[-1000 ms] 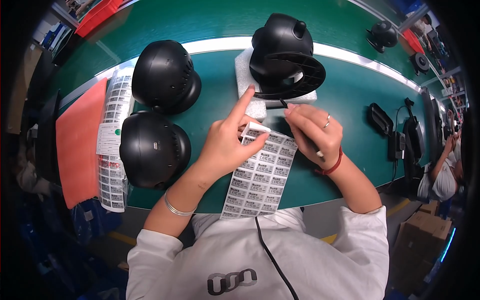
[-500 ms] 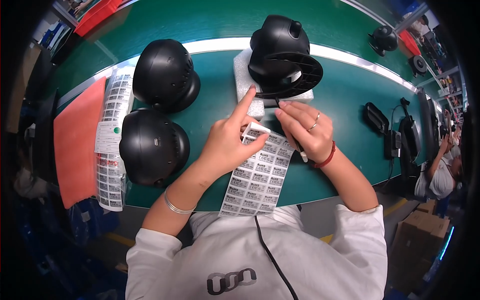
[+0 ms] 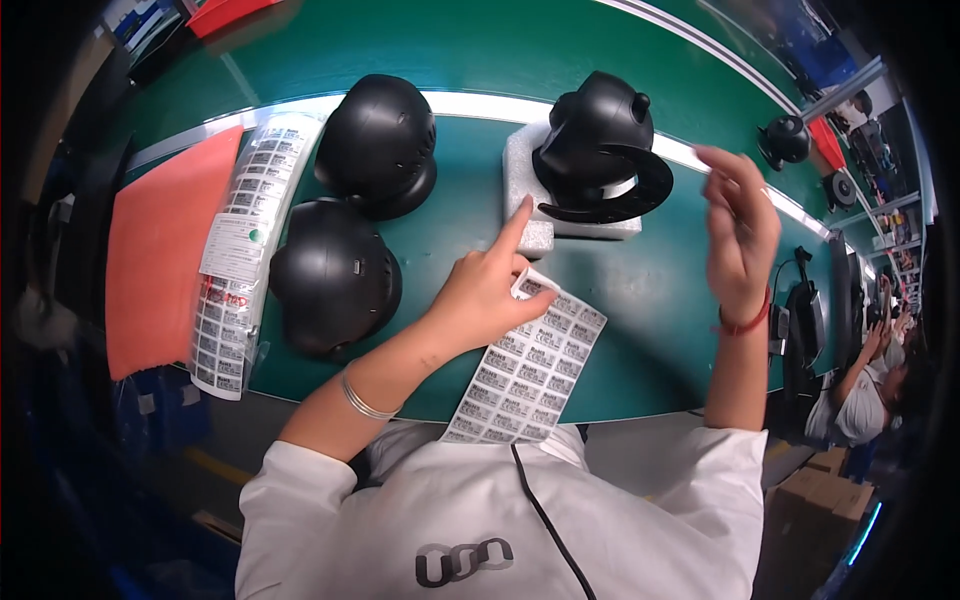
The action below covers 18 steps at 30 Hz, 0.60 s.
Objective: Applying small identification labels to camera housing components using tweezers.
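Two hands work above a green bench (image 3: pixel 640 300) whose near edge runs just in front of the person's white shirt. The left hand (image 3: pixel 485 295) rests on a sheet of small printed labels (image 3: pixel 528 368), thumb and curled fingers pinching the sheet's curled far corner while the forefinger points straight out toward a white foam block (image 3: pixel 527 190). The label sheet lies at the near edge of the bench, its lower end hanging over that edge toward the shirt. The right hand (image 3: pixel 738 235) is raised off the bench, well apart from the sheet, its fingers drawn close together near the tips; whether they grip a label cannot be told, as the hand is blurred. A red band circles that wrist, a thin metal bangle the left one.

On the foam block, toward the far edge, sits a black dome camera (image 3: pixel 600 145) tipped over so its round base ring faces the person. Left of it stand two more black dome units (image 3: pixel 378 140), one (image 3: pixel 335 275) nearer the person than the other, touching or almost so. Further left lies a bagged roll of label sheets (image 3: pixel 240 250), then an orange sheet (image 3: pixel 165 250) at the left end of the bench.
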{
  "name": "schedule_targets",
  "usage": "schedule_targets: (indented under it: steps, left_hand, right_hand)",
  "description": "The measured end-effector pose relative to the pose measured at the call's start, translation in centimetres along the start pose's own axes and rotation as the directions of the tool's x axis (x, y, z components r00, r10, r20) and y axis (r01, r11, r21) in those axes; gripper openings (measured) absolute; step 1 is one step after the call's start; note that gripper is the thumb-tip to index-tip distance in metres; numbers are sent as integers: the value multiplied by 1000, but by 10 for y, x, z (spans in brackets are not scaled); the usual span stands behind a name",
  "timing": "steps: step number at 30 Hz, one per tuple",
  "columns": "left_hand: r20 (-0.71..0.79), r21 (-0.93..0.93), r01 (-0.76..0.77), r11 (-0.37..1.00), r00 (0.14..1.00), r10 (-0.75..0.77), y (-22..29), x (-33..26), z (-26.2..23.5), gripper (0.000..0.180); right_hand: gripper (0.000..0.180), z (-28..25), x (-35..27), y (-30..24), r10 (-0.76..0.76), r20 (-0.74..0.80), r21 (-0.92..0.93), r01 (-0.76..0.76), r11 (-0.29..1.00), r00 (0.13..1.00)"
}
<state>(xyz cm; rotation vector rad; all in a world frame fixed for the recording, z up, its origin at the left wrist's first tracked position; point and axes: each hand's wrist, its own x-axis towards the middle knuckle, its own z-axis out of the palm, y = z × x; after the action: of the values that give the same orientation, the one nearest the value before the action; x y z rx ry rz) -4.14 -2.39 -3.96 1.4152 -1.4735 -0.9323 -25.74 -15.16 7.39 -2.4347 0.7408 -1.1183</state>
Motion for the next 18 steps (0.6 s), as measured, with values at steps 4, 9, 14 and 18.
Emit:
schedule_targets:
  steps: [4, 9, 14, 18]
  left_hand:
    - [37, 37, 39, 999, 999, -41, -2, 1, -5, 99]
    - [21, 150, 67, 986, 997, -71, 3, -1, -10, 95]
    - [46, 106, -9, 994, 999, 4, -6, -4, 0, 89]
    - [85, 140, -122, 983, 990, 110, -6, -6, 4, 80]
  right_hand:
    - [28, 19, 51, 15, -61, 438, -160, 145, 976, 897]
    - [32, 23, 92, 29, -104, 405, -258, 222, 940, 908]
    - [10, 86, 130, 140, -131, 314, -797, 337, 501, 940]
    - [9, 120, 138, 221, -14, 345, -871, 326, 368, 938]
